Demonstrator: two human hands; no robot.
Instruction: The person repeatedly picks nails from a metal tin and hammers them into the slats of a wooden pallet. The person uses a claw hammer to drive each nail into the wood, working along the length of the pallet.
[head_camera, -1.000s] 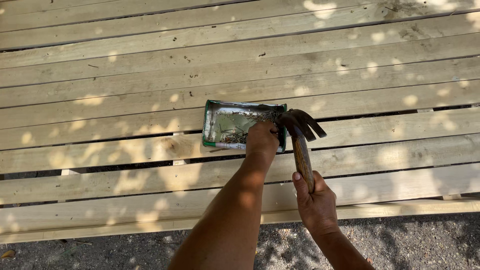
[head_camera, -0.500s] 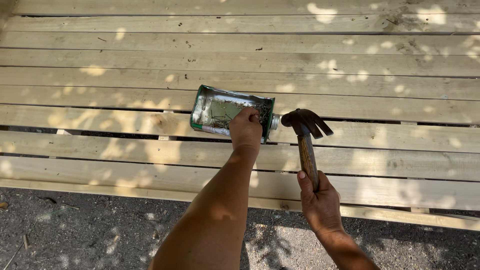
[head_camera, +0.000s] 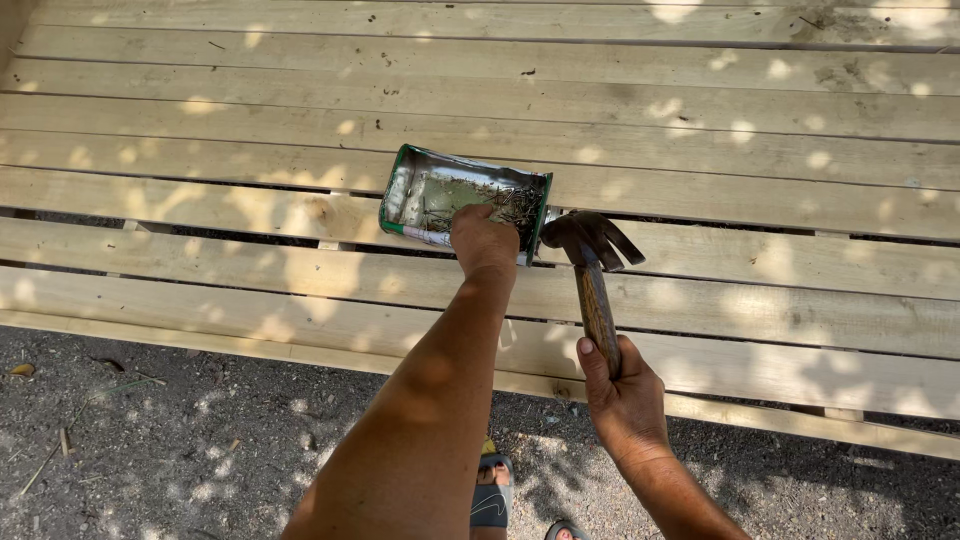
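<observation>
— What's different from a second ago?

— Not much in the hands themselves. The left hand (head_camera: 483, 238) was already at the open tin (head_camera: 462, 203), and it's still there, fingers dipped over the near rim into the heap of nails (head_camera: 505, 203) at the tin's right end. The view has mostly shifted, so the tin now sits just above the middle of the frame instead of lower down.

— Has it picked any up?

— Can't tell. The fingers are curled down inside and the knuckles hide what's under them, so whether that grip has closed on nails or is only feeling among them isn't visible.

— And the other hand?

— The right hand (head_camera: 622, 392), lower right of centre, is clenched round the wooden handle of the claw hammer (head_camera: 592, 265). It hasn't lifted; the head rests on the planks (head_camera: 760, 190) just beside the tin's right end.

— Which way does the hammer lie?

— Long axis runs nearly straight up the frame, tilted slightly left, head at the far end, claws spreading to the right. The tin lies crosswise, long axis left to right, dipping a little at the right.
</observation>
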